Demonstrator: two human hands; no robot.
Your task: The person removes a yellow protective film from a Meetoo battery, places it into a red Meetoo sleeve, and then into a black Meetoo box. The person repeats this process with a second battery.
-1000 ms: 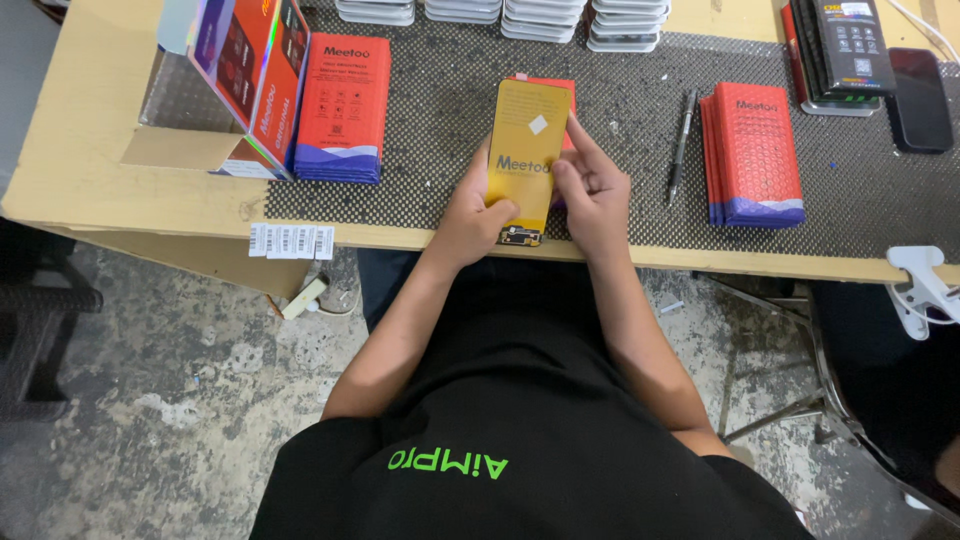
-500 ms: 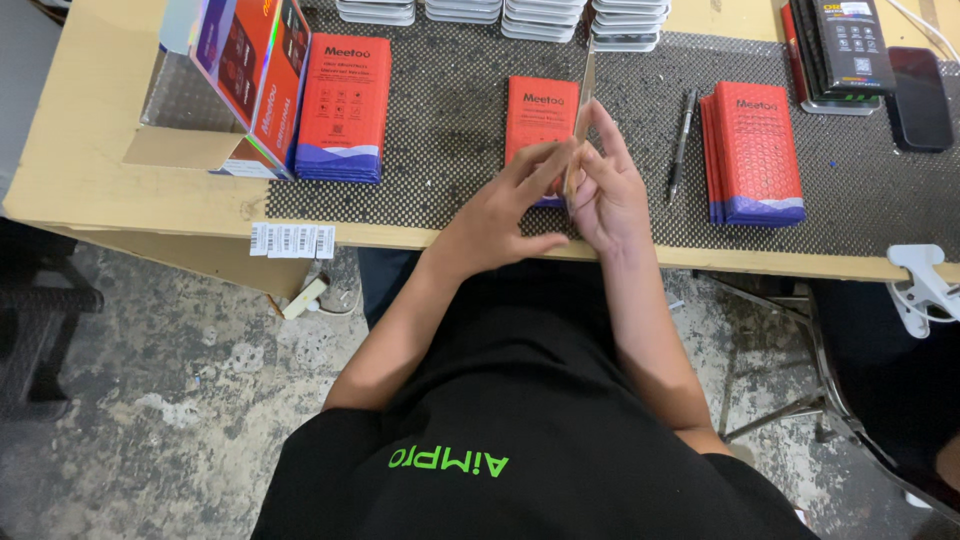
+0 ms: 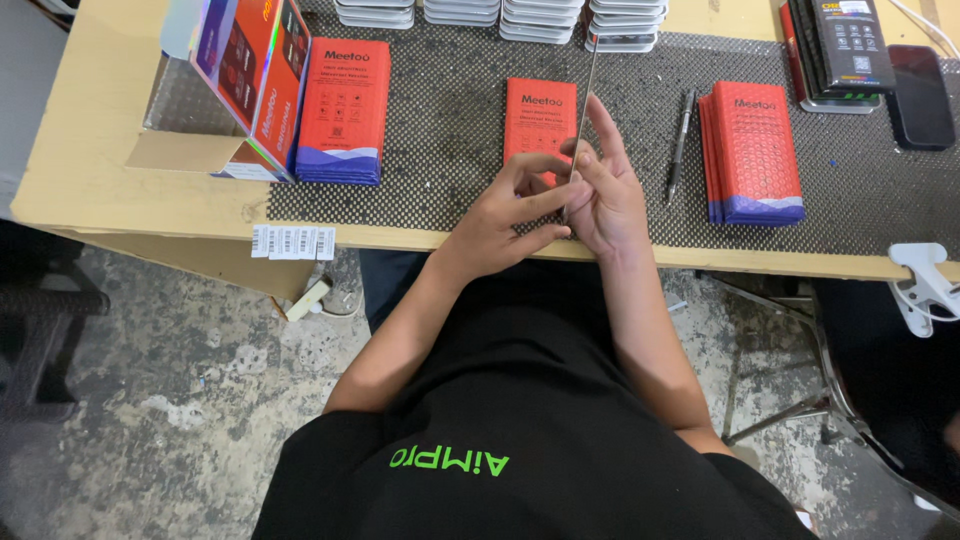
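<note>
Thin flat panel (image 3: 583, 110) held on edge above the near middle of the bench (image 3: 90, 170), seen edge-on as a narrow sliver. Right hand (image 3: 605, 195) closed around its lower end, fingers up along one face. Left hand (image 3: 505, 215) pinching the same lower edge from the left, fingertips touching the panel. Single red flat box (image 3: 540, 118) lying on the dark dotted mat (image 3: 450, 150) just behind the hands. Stack of red boxes (image 3: 755, 150) to the right, pen (image 3: 682, 140) between it and the hands. Another red stack (image 3: 342, 108) and an open carton (image 3: 215, 90) at left; pale trays (image 3: 500, 15) along the far edge.

Risk: panel supported only at one end, upright; slight loosening or twist likely to tip it onto the mat or over the near bench edge. Fingers on the faces likely to leave smudges.
</note>
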